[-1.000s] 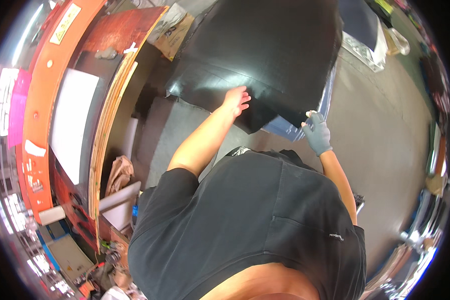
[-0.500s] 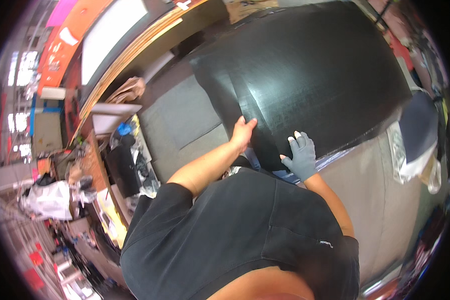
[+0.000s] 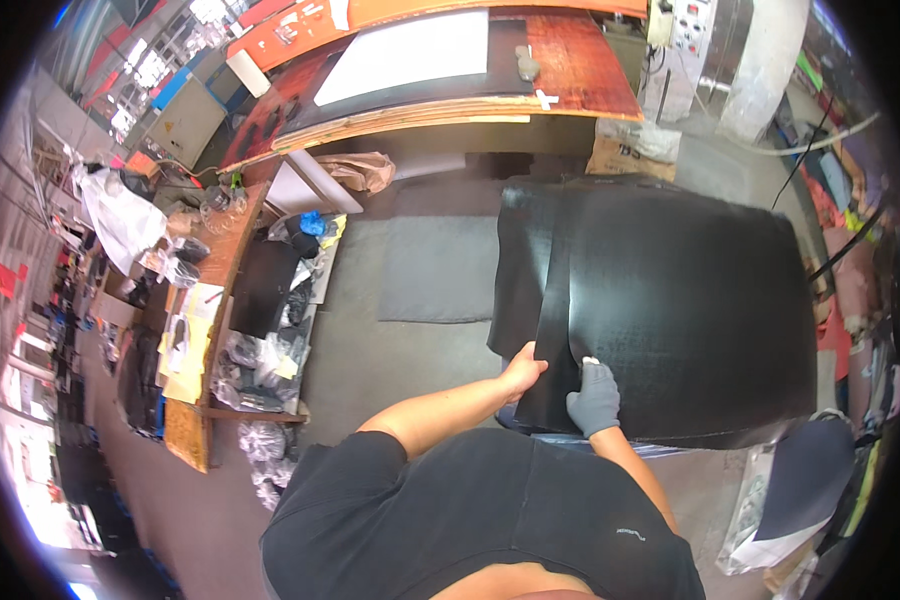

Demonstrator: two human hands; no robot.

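A stack of large black glossy sheets (image 3: pixel 690 310) lies in front of me to the right, on something with a blue-white edge showing beneath. My bare left hand (image 3: pixel 524 372) is closed on the near left edge of a lower black sheet (image 3: pixel 550 350), thumb on top. My right hand (image 3: pixel 597 398), in a grey glove with bare fingertips, pinches the near corner of the top sheet, which sits slightly raised from the one below. Parts of the fingers of both hands are hidden under the sheets.
A red-brown platform (image 3: pixel 580 60) with a white sheet (image 3: pixel 410 55) stands at the back. On the left is a wooden bench (image 3: pixel 225 290) with bags and yellow paper. A flat grey sheet (image 3: pixel 435 270) lies on the floor. A dark-and-white bundle (image 3: pixel 800 490) sits at right.
My view has swung up and to the right, showing the platform fully. My right hand, flat on the sheet before, now grips its edge; the left keeps hold of the lower sheet.
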